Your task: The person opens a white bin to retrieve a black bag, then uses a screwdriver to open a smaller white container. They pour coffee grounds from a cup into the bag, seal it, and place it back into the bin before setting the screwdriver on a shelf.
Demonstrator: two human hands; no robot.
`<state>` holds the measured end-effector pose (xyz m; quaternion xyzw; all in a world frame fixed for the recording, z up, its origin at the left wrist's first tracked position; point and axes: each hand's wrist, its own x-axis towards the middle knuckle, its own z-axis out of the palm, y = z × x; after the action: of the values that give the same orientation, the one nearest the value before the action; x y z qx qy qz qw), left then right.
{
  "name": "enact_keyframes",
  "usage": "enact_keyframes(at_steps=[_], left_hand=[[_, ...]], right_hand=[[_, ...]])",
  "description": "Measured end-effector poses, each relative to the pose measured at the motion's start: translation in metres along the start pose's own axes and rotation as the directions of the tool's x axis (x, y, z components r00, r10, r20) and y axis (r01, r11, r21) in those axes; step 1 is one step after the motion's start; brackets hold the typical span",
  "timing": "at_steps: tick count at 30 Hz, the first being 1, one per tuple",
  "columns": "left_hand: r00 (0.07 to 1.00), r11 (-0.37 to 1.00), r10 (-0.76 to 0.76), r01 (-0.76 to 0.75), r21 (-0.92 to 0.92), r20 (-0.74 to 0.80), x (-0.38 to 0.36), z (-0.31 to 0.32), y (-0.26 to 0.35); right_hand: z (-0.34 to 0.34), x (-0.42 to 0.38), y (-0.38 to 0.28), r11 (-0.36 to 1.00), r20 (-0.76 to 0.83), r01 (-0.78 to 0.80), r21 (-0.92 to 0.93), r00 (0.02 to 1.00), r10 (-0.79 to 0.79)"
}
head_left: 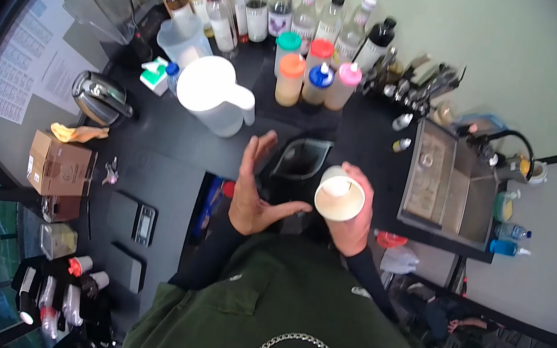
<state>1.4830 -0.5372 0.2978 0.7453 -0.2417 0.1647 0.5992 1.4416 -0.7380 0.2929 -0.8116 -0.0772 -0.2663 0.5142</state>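
My right hand (352, 216) wraps a pale paper cup (339, 195), its mouth facing up at me, the inside smeared light brown. My left hand (255, 196) is spread, thumb out toward the cup, holding nothing. Both are over the near edge of the black tabletop (163, 136), by an open black pouch (302, 159). Beyond stand a white pitcher (212, 97), color-lidded squeeze bottles (290, 82) and syrup bottles (258, 11) along the wall; a metal sink (470, 201) lies right.
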Motion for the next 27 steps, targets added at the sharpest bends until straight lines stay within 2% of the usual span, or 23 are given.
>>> enact_keyframes(at_steps=[2,4,5,7,9,11,12,14,15,17,18,19,20,22,23,24,25,27], left_hand=[[0.963,0.935,0.253,-0.221,0.278,-0.088,0.004,-0.004,0.015],[0.916,0.88,0.353,-0.256,0.4,-0.189,-0.001,0.003,0.035],[0.93,0.914,0.345,-0.302,0.27,-0.126,-0.004,0.004,0.046],[0.966,0.974,0.225,-0.219,-0.061,0.127,-0.004,0.018,0.06],[0.978,0.989,0.108,-0.087,-0.121,0.181,-0.013,0.039,0.066],[0.995,0.996,0.093,-0.093,-0.01,-0.037,-0.032,0.063,0.077],[0.991,0.996,0.075,-0.08,-0.035,-0.113,-0.039,0.069,0.079],[0.99,0.995,-0.094,0.091,-0.033,-0.101,-0.049,0.073,0.091],[0.976,0.981,-0.178,0.186,0.055,-0.123,-0.055,0.073,0.101],[0.955,0.957,-0.236,0.26,0.128,-0.178,-0.076,0.078,0.102],[0.94,0.934,-0.29,0.318,0.16,-0.179,-0.088,0.077,0.102],[0.908,0.901,-0.365,0.4,0.169,-0.204,-0.099,0.073,0.107],[0.9,0.892,-0.361,0.41,0.193,-0.242,-0.109,0.067,0.113],[0.839,0.817,-0.31,0.475,0.326,-0.447,-0.131,0.052,0.131],[0.81,0.796,-0.241,0.48,0.368,-0.535,-0.14,0.036,0.148],[0.753,0.762,-0.149,0.501,0.412,-0.64,-0.154,0.02,0.164],[0.683,0.727,-0.053,0.526,0.44,-0.728,-0.173,0.002,0.17],[0.441,0.753,0.059,0.569,0.33,-0.896,-0.208,-0.038,0.195]], right_hand=[[-0.006,0.001,0.001,0.999,0.052,0.02,0.039,0.998,-0.022],[-0.013,-0.001,-0.004,0.993,0.114,0.014,0.119,0.993,-0.027],[-0.018,-0.002,-0.009,0.999,0.183,0.033,0.036,0.982,-0.039],[-0.024,-0.005,-0.006,0.991,0.348,0.128,-0.039,0.932,-0.107],[-0.028,-0.018,0.008,0.991,0.489,0.126,0.049,0.862,-0.133],[-0.037,-0.03,0.034,0.988,0.592,0.094,0.125,0.792,-0.15],[-0.04,-0.033,0.048,0.984,0.631,0.076,0.161,0.759,-0.162],[-0.044,-0.034,0.072,0.974,0.708,0.048,0.223,0.679,-0.195],[-0.042,-0.033,0.079,0.967,0.741,0.04,0.251,0.635,-0.219],[-0.035,-0.029,0.077,0.943,0.786,0.043,0.33,0.54,-0.3],[-0.034,-0.024,0.069,0.886,0.745,0.154,0.438,0.489,-0.454],[-0.03,-0.022,0.056,0.859,0.743,0.093,0.503,0.461,-0.485],[-0.022,-0.024,0.052,0.838,0.735,0.091,0.537,0.436,-0.518],[-0.01,-0.031,0.045,0.837,0.793,0.165,0.521,0.269,-0.546],[-0.006,-0.032,0.034,0.86,0.848,0.157,0.486,0.155,-0.507],[-0.001,-0.037,0.019,0.887,0.88,0.085,0.454,0.116,-0.461],[0.006,-0.04,0.009,0.883,0.883,0.09,0.461,0.056,-0.467],[0.021,-0.047,-0.012,0.872,0.877,0.103,0.479,-0.018,-0.48]])
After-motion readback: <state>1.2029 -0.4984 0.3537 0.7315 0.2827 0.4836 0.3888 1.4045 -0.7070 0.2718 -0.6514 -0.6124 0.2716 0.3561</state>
